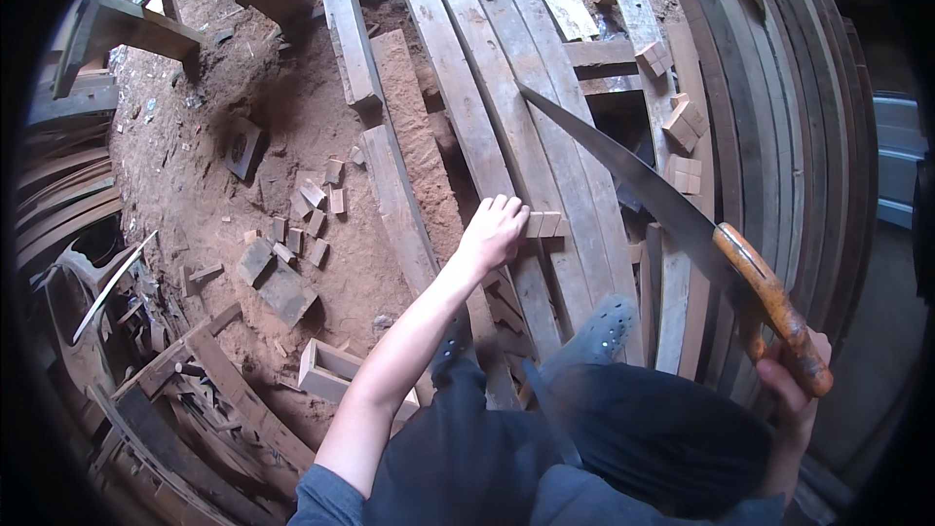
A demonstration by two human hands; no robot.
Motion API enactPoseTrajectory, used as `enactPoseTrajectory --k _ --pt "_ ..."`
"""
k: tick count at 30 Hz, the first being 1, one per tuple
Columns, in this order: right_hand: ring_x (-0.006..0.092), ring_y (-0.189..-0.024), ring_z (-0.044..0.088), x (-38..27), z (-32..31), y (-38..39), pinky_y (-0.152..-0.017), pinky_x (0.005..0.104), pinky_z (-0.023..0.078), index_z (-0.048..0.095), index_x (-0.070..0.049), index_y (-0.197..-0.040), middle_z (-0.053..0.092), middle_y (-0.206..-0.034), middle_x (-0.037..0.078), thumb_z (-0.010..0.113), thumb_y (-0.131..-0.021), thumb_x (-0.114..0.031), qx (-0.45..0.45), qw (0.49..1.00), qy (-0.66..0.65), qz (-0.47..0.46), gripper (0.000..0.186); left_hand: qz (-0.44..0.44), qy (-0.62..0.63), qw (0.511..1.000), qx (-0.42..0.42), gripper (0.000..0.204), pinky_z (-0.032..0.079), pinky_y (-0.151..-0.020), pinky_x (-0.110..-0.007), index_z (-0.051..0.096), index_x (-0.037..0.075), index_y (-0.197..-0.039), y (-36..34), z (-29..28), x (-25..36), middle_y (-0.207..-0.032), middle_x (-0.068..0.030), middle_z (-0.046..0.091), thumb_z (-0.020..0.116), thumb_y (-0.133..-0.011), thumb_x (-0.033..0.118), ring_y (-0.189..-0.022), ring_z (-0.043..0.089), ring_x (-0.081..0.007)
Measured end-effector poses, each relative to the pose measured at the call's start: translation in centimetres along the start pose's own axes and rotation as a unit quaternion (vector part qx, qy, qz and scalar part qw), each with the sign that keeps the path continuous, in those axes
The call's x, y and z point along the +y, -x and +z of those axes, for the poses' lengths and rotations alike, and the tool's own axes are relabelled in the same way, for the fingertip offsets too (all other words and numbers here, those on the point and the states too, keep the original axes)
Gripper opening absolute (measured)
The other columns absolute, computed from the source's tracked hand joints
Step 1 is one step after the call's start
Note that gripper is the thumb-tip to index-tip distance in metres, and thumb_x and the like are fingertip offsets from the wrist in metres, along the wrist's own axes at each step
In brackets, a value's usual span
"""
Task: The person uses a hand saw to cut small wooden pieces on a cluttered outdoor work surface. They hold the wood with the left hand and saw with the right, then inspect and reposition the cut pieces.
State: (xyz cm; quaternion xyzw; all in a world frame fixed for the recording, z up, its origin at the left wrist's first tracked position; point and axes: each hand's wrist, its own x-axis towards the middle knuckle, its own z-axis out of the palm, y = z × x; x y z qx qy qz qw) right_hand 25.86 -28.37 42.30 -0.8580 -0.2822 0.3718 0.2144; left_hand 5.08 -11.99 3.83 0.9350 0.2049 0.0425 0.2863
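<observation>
My left hand (495, 232) is closed over one end of a small light wood block (548, 224), which lies across grey planks (521, 136). Thin dark lines cross the block's visible end. On the right, my right hand (797, 375) grips a handsaw (643, 180) by its worn orange handle. The saw's blade slants up and to the left over the planks, its tip beyond the block and apart from it. Part of my right hand is hidden behind the handle.
Several cut blocks (686, 125) rest on a board right of the planks. More small offcuts (314, 193) lie on the sawdust-covered ground at left. Long boards (769, 58) are stacked at far right, scrap wood (243, 385) at lower left. My shoe (596, 326) is on the planks.
</observation>
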Motion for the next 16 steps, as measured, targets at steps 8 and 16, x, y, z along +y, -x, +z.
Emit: enactPoseTrajectory --k 8,16 --pt "0.0152 -0.052 0.051 -0.2 0.2 -0.7 -0.052 0.0268 0.036 0.059 -0.001 -0.074 0.054 -0.062 0.005 0.070 -0.069 -0.021 0.008 0.999 0.012 -0.034 0.023 -0.167 0.300 0.929 0.140 0.046 0.050 -0.085 -0.034 0.061 0.007 -0.118 -1.0 -11.5 -1.4 -0.105 -0.0114 0.063 0.076 -0.079 0.026 -0.098 0.060 -0.0219" --pt "0.0161 -0.050 0.057 -0.4 -0.1 -1.5 -0.050 0.0263 0.040 0.061 -0.001 -0.073 0.055 -0.059 0.006 0.070 -0.071 -0.021 -0.015 0.994 0.044 -0.095 0.022 0.142 0.286 0.896 0.308 0.059 0.041 -0.097 -0.046 0.053 0.004 -0.128 1.7 -34.7 -0.3 -0.125 -0.0133 0.058 0.045 -0.093 0.051 -0.111 0.056 -0.0300"
